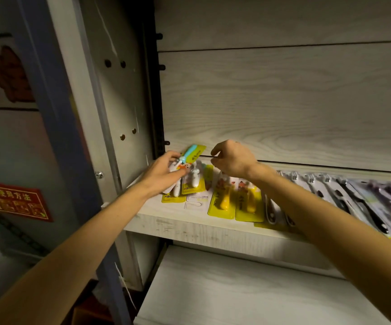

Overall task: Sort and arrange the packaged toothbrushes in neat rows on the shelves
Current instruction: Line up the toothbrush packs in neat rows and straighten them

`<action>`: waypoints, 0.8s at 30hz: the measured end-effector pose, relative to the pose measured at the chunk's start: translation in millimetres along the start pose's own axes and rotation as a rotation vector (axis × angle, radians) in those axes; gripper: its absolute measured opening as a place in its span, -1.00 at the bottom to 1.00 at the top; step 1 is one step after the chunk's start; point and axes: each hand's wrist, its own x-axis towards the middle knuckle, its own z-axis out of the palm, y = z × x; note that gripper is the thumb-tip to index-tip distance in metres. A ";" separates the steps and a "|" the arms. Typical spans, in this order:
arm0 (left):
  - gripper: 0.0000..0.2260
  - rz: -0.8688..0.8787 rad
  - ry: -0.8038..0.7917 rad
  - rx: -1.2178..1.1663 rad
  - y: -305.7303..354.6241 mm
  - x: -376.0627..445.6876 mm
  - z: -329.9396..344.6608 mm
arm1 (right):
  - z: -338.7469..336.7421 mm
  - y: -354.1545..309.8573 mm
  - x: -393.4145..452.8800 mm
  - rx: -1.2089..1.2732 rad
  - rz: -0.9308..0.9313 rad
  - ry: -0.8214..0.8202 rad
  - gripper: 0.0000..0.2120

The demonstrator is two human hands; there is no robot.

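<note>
a: far left first. red sign [14, 200] on the blue frame, not part of the job. left hand [164, 171] is over the left end of the shelf [189, 227], fingers [174, 156] curled round a blue pack [191, 153], thumb side hidden. the pack is tilted, top end pointing up toward the back panel [283, 102].

b: is it lifted or lying flat?

a: looks raised off the others, can't tell for sure. under the hand are white packs [193, 181] on yellow cards, overlapping, not squared.

b: right hand?

a: right hand [232, 160] is just beside, above the yellow packs [234, 202]. fingers bent down and drawn together, maybe pinching a card edge, but the tips are hidden behind the hand, so i can't tell.

b: and further right?

a: dark packs [353, 198] fanned in a row along the shelf, blurry. that part looks already laid out. lower shelf [236, 289] sits below.

b: step?

a: my read: sorting the kids' packs at the left end, blue one being placed. next move needs the blue pack laid flat in its own column, edges parallel to the yellow ones, then the white pile squared up. go lightly, the cards slide over each other.
</note>
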 end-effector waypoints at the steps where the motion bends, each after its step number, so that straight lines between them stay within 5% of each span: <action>1: -0.61 -0.005 -0.031 0.020 0.6 -0.7 0.1 | 0.4 0.7 4.4 -0.051 -0.019 -0.021 -0.66; 7: -0.36 -0.033 -0.146 0.065 16.6 -14.5 -3.8 | 6.0 1.3 16.3 -0.065 -0.112 -0.325 -0.61; 13: -0.07 -0.081 -0.179 0.151 20.1 -12.6 -3.1 | 21.3 0.9 19.2 0.045 -0.137 -0.291 -0.67; 20: -0.27 -0.127 -0.213 0.101 20.5 -9.1 -7.3 | 23.8 4.0 25.6 0.008 -0.128 -0.253 -0.54; 24: -0.42 -0.131 -0.104 0.141 19.7 -10.2 -8.9 | 24.0 6.1 24.6 0.086 -0.173 -0.221 -0.50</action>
